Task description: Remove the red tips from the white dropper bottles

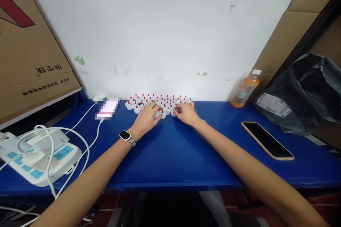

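The bare forearms (90, 170) lie nearest the camera, rising from the lower corners of the frame. At lower left sits a white power strip (71, 154) with looping cables; a pixelated lit screen (108, 108) lies further in. Along the far edge of the blue table (165, 156), at the centre of the frame, stands a crowd of white caps (137, 109), most already bearing red tips. At least one white piece (167, 110) between the hands shows no red tip, so that part looks undone. The left hand (147, 116) has thumb and forefinger narrowly spaced at a red-tipped cap; the right hand (186, 112), fingertips drawn close together, is at the cluster's front. I cannot tell whether either grips anything. Further right are a bottle (245, 90) and a phone (268, 141).
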